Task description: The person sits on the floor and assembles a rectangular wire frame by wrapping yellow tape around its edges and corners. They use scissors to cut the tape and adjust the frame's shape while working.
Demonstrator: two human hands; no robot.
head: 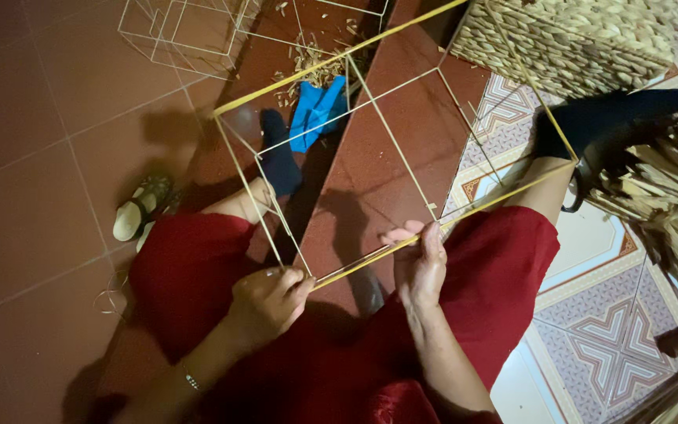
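Head view: seated person in a red garment, legs spread on the floor (33,118), a box-shaped wire frame (370,157) resting across the lap. Nearest rod of the frame, the yellow-wrapped rod (402,245), runs diagonally from low near the left hand (268,298) up and to the right past the right hand (417,263) toward the right knee. Both hands sit on this rod, left at its lower corner, right a little further along it. Left fingers (296,284) curl closed, pinching the rod at the corner joint. Right fingers (402,234) press together over the rod, thumb under. Rest of the frame stands away from the body. Blue cloth (317,110) lies beyond on the floor, woven basket (574,39) top right, dried leaf strips (668,204) at right, sandal (141,206) beside the left leg.
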